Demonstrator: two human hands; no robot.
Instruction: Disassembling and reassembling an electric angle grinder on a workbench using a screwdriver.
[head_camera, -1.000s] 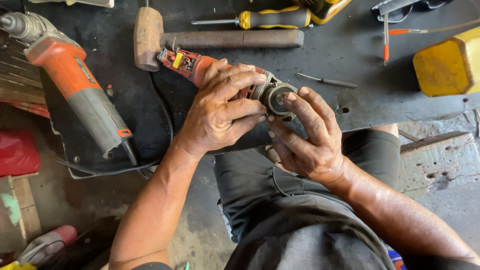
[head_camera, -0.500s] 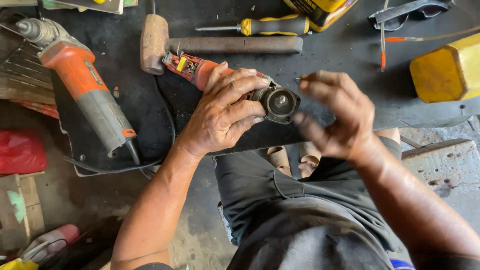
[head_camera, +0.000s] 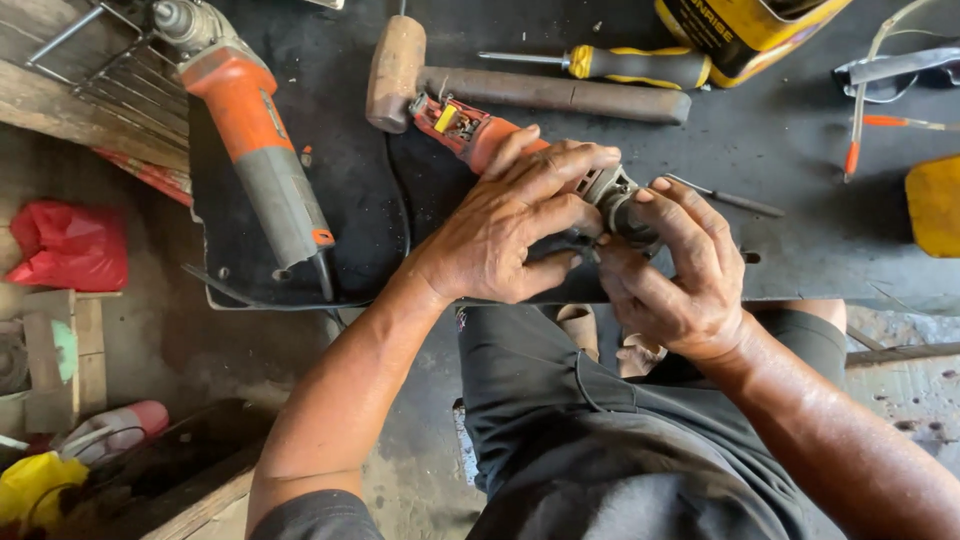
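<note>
A small red power tool with its casing open at the rear lies on the dark workbench. My left hand wraps around its body and holds it down. My right hand closes over the tool's grey metal head, fingers curled around it, so most of the head is hidden. Both hands touch each other near the bench's front edge.
An orange and grey angle grinder lies at the left. Behind the hands lie a wooden-headed mallet and a yellow-handled screwdriver. A thin metal tool lies to the right. Yellow containers sit at the back. A red bag lies below left.
My right hand, lifted away with fingers spread half a second ago, has come back down onto the tool's head. My left hand has kept its grip on the body.
</note>
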